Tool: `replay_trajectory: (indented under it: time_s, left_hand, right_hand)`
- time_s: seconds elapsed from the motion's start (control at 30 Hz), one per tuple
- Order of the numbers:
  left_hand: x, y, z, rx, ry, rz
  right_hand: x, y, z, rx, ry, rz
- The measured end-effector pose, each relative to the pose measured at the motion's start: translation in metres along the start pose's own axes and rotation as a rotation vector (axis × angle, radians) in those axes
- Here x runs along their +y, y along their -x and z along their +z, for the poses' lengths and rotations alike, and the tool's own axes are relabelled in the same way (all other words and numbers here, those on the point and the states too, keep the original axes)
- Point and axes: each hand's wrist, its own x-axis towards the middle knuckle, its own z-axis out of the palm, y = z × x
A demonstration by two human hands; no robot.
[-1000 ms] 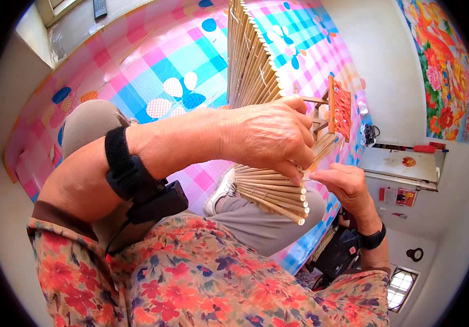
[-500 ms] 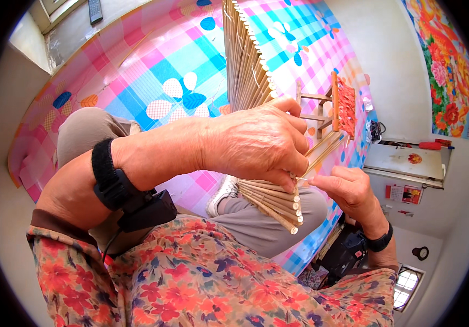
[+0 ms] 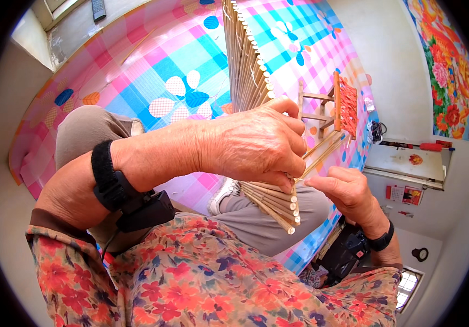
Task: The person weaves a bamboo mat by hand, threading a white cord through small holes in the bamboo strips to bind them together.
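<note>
A mat of thin reed sticks (image 3: pixel 245 71) tied side by side stands up from the patterned sheet and runs down to my lap. My left hand (image 3: pixel 259 143) reaches across it, its fingers closed near the cut ends at the mat's edge. Below that hand, several lower sticks (image 3: pixel 271 204) fan out over my knee. My right hand (image 3: pixel 349 193) is just to the right, thumb and forefinger pinched on a thin pale string, a short bit of which shows between the hands. My left fingertips are partly hidden.
A small wooden stool (image 3: pixel 335 103) with a red woven seat lies on its side beyond the hands. Loose thin sticks (image 3: pixel 322 155) lie between it and my hands. A pink and blue checked sheet (image 3: pixel 136 71) spreads around me. A remote control (image 3: pixel 98 10) rests at the far left.
My left hand and the mat's lower end have shifted slightly left. My right hand stays close beside them, still pinched; less of the string shows between the hands.
</note>
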Motion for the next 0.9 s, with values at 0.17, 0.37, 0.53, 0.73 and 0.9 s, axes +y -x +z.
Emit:
replay_trajectory:
  time_s: [0.17, 0.37, 0.53, 0.73, 0.9]
  left_hand:
    - [0.000, 0.002, 0.001, -0.004, -0.021, 0.003]
    - [0.000, 0.003, 0.003, 0.021, 0.004, 0.024]
    - [0.002, 0.003, 0.003, 0.034, 0.015, 0.023]
    - [0.003, 0.001, 0.004, 0.053, 0.031, 0.035]
    - [0.001, 0.001, 0.007, 0.079, 0.049, 0.046]
  right_hand:
    - [0.000, -0.003, 0.000, -0.010, 0.007, -0.008]
    - [-0.001, -0.003, 0.002, -0.034, 0.029, -0.008]
    - [-0.002, -0.005, 0.006, -0.006, -0.012, -0.019]
    - [-0.006, -0.012, 0.022, 0.041, -0.015, -0.079]
    - [-0.015, -0.013, 0.016, -0.045, -0.029, 0.035]
